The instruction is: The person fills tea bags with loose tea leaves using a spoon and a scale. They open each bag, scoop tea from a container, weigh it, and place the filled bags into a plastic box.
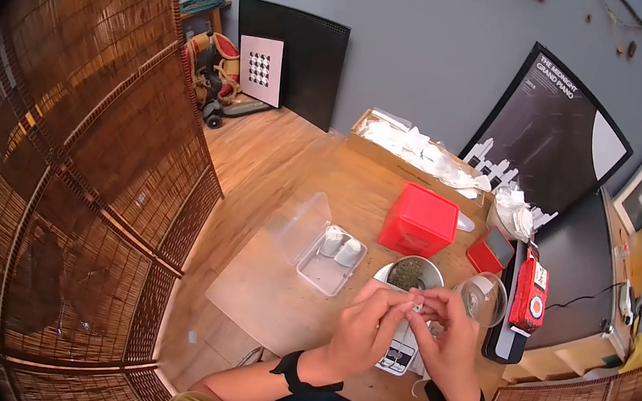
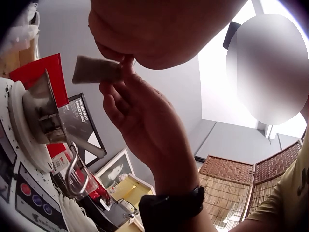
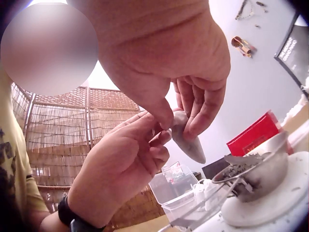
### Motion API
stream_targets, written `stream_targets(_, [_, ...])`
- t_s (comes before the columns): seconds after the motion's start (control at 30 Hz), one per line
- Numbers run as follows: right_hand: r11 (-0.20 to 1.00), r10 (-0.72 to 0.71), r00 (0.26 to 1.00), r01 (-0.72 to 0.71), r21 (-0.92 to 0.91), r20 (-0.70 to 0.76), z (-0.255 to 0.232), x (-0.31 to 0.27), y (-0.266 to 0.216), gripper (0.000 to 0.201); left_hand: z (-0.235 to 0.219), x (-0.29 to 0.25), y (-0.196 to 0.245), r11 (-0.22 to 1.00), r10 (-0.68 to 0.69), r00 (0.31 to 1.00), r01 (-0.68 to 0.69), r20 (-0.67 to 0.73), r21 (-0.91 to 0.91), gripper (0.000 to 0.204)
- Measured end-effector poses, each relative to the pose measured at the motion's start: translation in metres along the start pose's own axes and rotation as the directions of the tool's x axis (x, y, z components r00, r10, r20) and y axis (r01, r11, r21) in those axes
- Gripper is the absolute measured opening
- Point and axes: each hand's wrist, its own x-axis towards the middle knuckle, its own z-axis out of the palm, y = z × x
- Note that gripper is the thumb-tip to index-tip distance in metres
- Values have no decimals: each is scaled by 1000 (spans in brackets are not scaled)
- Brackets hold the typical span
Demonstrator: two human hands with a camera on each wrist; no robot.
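Note:
Over the scale, both hands meet at the top of a small filled pouch of thin greyish-white material, like a tea bag. My left hand pinches its upper end with thumb and fingertips. The right hand pinches the same end, its fingers bent around the pouch. In the right wrist view the pouch hangs down at a slant, full and rounded. Below the hands, a metal bowl with dried, crumbled herbs sits on a white digital scale. A metal utensil's looped handle extends from the bowl.
Left of the scale, an open clear plastic box holds two filled white pouches. Behind stand a red box and a long cardboard box of white bags. At right are a clear round container and a red packet.

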Motion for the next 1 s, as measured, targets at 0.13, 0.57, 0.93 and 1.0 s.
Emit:
stream_targets(0.13, [999, -27, 998, 30, -45, 54, 11, 26, -18, 29, -8, -5, -5, 998, -31, 989, 22, -146, -66, 19])
stream_targets(0.57, [956, -58, 894, 178, -234, 445, 105, 115, 23, 17, -66, -52, -49, 913, -249, 958, 282, -146, 295, 40])
stream_targets(0.93, [911, -123, 914, 258, -320, 388, 134, 111, 45, 21, -74, -51, -61, 922, -168, 980, 194, -106, 336, 18])
stream_targets(1.0, [905, -165, 905, 297, -303, 393, 135, 111, 48, 27, -75, -50, -57, 910, -251, 964, 267, -92, 318, 19])
